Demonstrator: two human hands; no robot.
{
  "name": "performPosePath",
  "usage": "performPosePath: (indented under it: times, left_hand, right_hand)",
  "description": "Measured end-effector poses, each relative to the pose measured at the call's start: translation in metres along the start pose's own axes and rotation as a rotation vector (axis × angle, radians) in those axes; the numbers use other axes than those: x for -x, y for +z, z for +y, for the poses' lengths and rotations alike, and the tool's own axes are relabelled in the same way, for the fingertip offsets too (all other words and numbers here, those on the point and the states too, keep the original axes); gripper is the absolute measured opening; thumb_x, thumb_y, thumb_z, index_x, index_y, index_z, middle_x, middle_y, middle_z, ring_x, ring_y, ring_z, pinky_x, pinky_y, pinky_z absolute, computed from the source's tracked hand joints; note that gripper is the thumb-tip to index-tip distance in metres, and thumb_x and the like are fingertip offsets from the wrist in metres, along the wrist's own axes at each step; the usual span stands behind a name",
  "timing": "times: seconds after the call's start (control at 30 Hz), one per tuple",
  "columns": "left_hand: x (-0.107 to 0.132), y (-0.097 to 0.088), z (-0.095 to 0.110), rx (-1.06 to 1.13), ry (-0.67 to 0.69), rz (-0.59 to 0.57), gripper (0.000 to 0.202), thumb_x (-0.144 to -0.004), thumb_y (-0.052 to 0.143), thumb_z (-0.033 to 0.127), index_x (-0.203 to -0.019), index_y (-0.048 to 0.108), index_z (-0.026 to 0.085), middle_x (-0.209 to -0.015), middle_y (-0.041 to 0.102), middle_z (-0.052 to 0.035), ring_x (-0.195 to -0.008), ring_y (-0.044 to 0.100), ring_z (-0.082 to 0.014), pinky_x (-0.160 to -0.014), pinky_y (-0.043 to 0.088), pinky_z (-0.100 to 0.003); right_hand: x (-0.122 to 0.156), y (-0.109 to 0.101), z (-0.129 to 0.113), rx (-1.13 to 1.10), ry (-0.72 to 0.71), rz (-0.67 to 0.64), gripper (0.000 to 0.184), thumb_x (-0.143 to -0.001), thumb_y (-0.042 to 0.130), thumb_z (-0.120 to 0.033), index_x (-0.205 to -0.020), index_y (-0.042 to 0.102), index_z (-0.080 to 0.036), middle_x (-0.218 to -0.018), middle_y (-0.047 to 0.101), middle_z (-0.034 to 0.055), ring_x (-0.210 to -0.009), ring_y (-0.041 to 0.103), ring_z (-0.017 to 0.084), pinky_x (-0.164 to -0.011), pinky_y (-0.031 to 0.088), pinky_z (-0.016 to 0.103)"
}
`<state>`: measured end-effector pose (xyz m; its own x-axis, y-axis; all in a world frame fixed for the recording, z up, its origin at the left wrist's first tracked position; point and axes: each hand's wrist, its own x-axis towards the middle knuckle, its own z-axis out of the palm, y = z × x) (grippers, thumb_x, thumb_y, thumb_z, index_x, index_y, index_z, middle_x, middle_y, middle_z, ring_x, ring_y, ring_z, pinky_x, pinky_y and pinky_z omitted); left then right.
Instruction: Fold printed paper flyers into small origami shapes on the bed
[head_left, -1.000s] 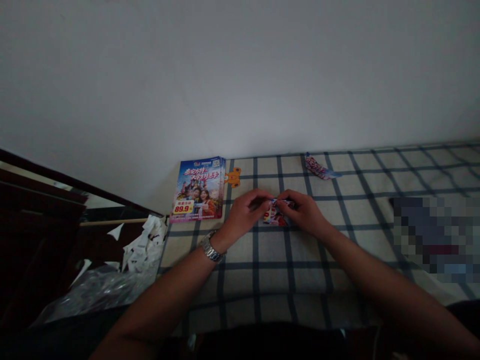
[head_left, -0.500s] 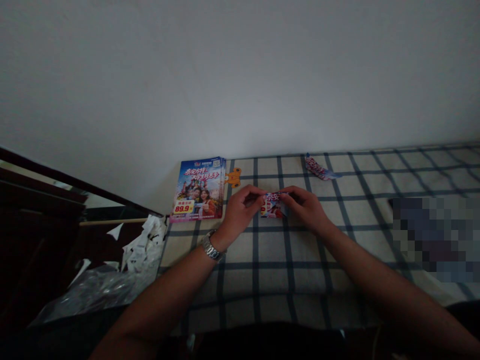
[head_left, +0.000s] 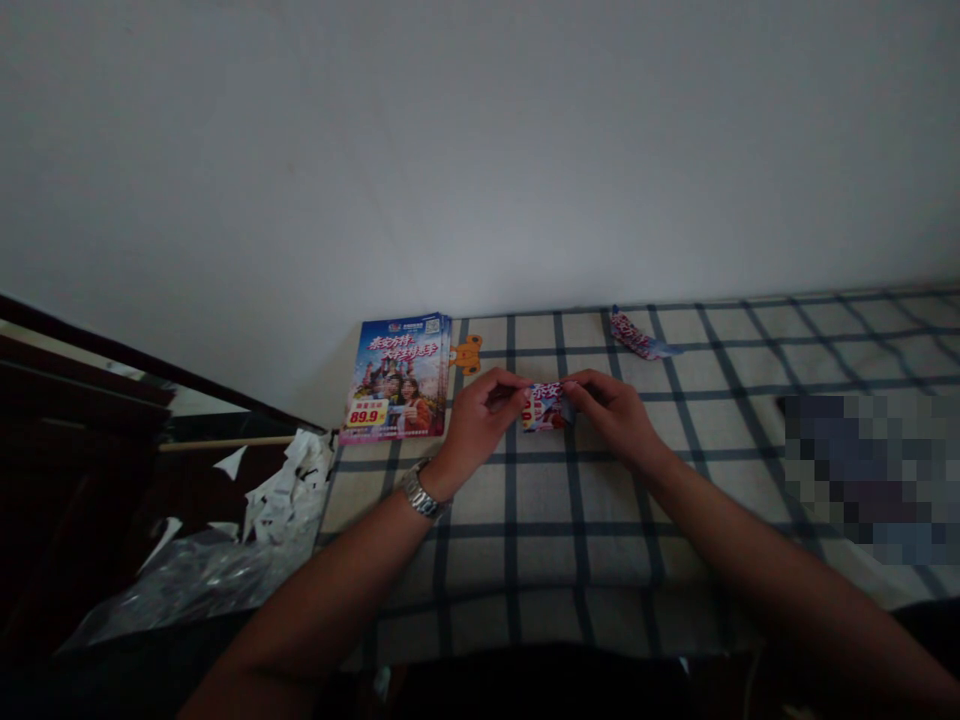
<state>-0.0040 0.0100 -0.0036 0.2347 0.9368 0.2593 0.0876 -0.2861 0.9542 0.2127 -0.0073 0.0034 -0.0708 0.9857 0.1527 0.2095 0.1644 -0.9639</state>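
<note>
A small folded flyer (head_left: 547, 408), printed in pink, blue and white, is held between both hands above the checked cloth. My left hand (head_left: 486, 410), with a metal watch on its wrist, pinches the flyer's left edge between thumb and fingers. At the opposite edge, my right hand (head_left: 611, 412) grips it the same way. Left of my hands lies a stack of flyers (head_left: 396, 380) with a yellow price box. A folded piece of similar printed paper (head_left: 636, 335) rests beyond my right hand, close to the wall.
A checked cloth (head_left: 480, 560) covers the surface, which meets a pale wall (head_left: 480, 150). An orange bear figure (head_left: 468, 354) shows beside the stack. Torn white paper (head_left: 292, 490) and clear plastic (head_left: 202, 575) are at lower left. A blurred-out patch (head_left: 870, 480) is at right.
The flyer between my hands has shifted slightly and shows a somewhat different, flatter face. Both hands keep their hold in nearly the same place.
</note>
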Motion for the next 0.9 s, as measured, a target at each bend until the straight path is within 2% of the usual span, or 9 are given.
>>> performPosePath:
  times: [0.2,0.47,0.73,0.9]
  left_hand:
    - [-0.0010,-0.0004,-0.0005,0.029,0.003,-0.003,0.018,-0.094,0.074,0.035,-0.102,0.072,0.019,-0.099,0.077,-0.0052,-0.088,0.075,-0.0165,-0.080,0.062,-0.028]
    - [-0.0018,-0.0008,-0.0003,0.009,0.024,0.017,0.017,-0.094,0.074,0.035,-0.101,0.072,0.019,-0.101,0.077,-0.0060,-0.091,0.075,-0.0175,-0.083,0.063,-0.030]
    - [-0.0019,-0.0002,-0.0007,0.048,0.029,-0.005,0.017,-0.093,0.075,0.033,-0.101,0.071,0.018,-0.101,0.078,-0.0061,-0.091,0.076,-0.0167,-0.081,0.063,-0.028]
    - [-0.0017,0.0010,-0.0033,0.037,0.021,0.013,0.016,-0.092,0.074,0.032,-0.099,0.071,0.018,-0.100,0.078,-0.0061,-0.090,0.075,-0.0169,-0.081,0.063,-0.029]
  right_hand:
    - [0.0005,-0.0014,0.0003,0.032,-0.015,0.010,0.037,-0.095,0.066,-0.056,-0.091,0.075,-0.020,-0.083,0.074,0.0038,-0.077,0.065,0.019,-0.069,0.052,0.030]
    - [0.0010,-0.0021,0.0009,0.005,0.009,-0.007,0.037,-0.096,0.065,-0.055,-0.098,0.080,-0.021,-0.095,0.079,0.0055,-0.088,0.070,0.023,-0.079,0.056,0.034]
    - [0.0023,-0.0035,0.0030,0.086,-0.007,-0.014,0.041,-0.100,0.059,-0.055,-0.093,0.076,-0.019,-0.084,0.072,0.0046,-0.078,0.064,0.021,-0.070,0.051,0.032]
    - [0.0007,-0.0010,-0.0002,0.092,-0.026,0.016,0.040,-0.099,0.060,-0.057,-0.089,0.074,-0.021,-0.083,0.072,0.0038,-0.079,0.065,0.021,-0.072,0.052,0.031]
